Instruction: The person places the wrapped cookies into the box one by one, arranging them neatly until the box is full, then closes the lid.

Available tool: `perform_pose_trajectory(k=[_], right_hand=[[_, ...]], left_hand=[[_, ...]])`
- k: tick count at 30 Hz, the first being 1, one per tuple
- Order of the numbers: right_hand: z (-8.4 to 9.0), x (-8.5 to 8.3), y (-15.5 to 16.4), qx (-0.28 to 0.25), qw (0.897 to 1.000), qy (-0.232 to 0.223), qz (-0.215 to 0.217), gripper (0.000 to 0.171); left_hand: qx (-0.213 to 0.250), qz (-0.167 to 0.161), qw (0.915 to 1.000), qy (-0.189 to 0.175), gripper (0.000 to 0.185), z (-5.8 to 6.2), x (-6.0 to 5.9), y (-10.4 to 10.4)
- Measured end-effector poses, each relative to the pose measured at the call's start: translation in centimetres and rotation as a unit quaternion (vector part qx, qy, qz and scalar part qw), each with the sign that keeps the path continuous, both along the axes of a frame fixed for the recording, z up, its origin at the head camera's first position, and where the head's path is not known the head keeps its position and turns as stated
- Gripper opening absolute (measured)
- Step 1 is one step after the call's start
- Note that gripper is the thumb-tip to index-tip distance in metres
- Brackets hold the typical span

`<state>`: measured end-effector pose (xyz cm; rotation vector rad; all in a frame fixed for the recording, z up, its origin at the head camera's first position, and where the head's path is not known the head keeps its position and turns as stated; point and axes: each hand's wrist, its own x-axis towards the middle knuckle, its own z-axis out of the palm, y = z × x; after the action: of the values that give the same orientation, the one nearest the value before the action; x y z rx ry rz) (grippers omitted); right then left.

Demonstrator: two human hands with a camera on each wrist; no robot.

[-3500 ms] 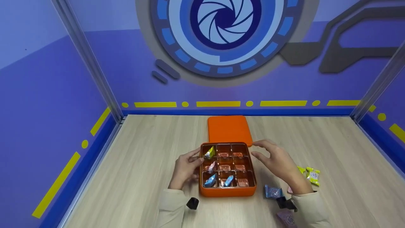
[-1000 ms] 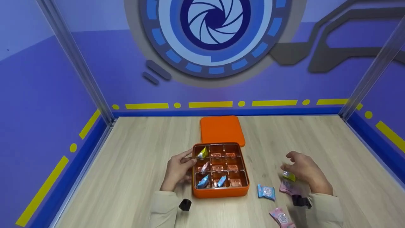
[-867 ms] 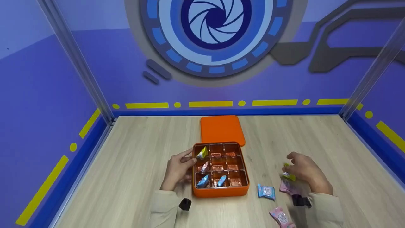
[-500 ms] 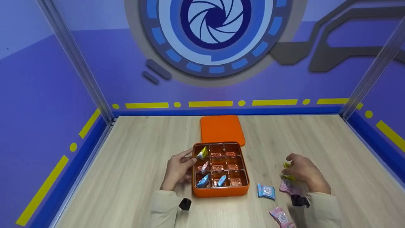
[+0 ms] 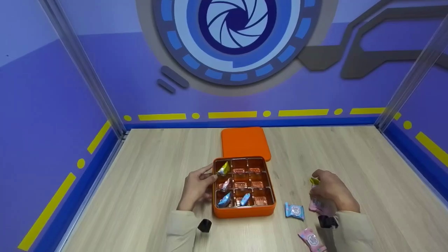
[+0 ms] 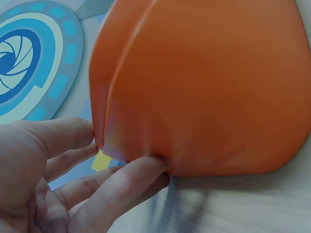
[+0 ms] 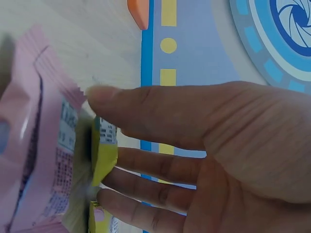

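My left hand (image 5: 196, 187) holds the left side of an orange box (image 5: 245, 212), thumb at the rim; in the left wrist view its fingers press the orange wall (image 6: 204, 97). Nine clear compartments divide the box. Its left column holds a yellow candy (image 5: 224, 168) at the back, a pink candy (image 5: 226, 183) and a blue candy (image 5: 224, 200) at the front; another blue candy (image 5: 245, 200) lies front middle. To the right, my right hand (image 5: 332, 190) pinches a yellow wrapped candy (image 7: 105, 153) between thumb and fingers, its wrapper partly hidden.
Behind the box lies its flat orange lid (image 5: 246, 143). A blue candy (image 5: 294, 211) and a pink candy (image 5: 312, 240) lie right of the box. Another pink candy (image 5: 316, 206) is partly under my right hand. A second yellow candy (image 7: 99, 219) shows in the right wrist view.
My right hand went from the box's right edge to the candies, took hold of a yellow one and has shifted slightly left with it. The left hand still holds the box.
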<state>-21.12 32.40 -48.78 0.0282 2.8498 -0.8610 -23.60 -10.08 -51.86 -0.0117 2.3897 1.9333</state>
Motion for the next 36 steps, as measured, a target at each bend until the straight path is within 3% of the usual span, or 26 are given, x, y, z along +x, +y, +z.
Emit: perform_pose_trajectory(k=[11,18,30,36], right_hand=[[-0.3,-0.3,0.0,-0.004,1.0,-0.019,-0.006,0.055],[-0.7,0.1,0.0,0.005,0.999,0.037,-0.003,0.059],[-0.9,1.0,0.3,-0.022,0.997,0.065,-0.035,0.036],[-1.1,0.6,0.6,-0.018,0.994,0.105,-0.022,0.026]], left_hand=[[0.004,-0.004,1.0,0.002,0.05,0.1,0.1,-0.1],[0.005,-0.005,1.0,-0.001,0.051,0.1,0.1,-0.1],[-0.002,-0.004,1.0,-0.001,0.052,0.2,-0.1,0.0],[-0.002,-0.003,1.0,-0.002,0.052,0.1,-0.1,0.0]])
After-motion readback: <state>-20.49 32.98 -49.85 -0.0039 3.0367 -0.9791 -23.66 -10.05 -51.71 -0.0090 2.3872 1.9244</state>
